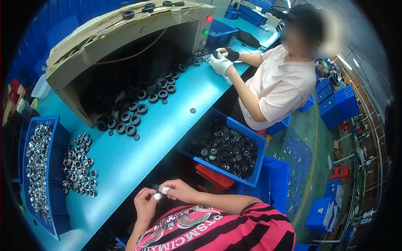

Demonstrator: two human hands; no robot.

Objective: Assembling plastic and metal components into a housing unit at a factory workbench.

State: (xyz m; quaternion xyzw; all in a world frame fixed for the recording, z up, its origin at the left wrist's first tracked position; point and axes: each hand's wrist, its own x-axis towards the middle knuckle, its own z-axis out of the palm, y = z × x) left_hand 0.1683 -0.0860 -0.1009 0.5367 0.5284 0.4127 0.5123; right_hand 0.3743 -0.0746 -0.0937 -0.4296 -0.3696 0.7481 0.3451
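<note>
I saw the long turquoise bench (138, 142) carrying a cardboard-hooded chute (125, 46) spilling black rings (138, 104), then a blue bin of black parts (224, 148) and loose silver bearings (79, 165). My left hand (145, 205) and right hand (181, 190) met close to my chest, fingers pinched on a small black-and-white piece (160, 192).

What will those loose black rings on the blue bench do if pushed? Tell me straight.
The black rings look round and squat, so lying flat they would probably slide rather than tip. On edge they could roll along the smooth bench top. They look like rubber or plastic, likely light and not fragile.
</note>
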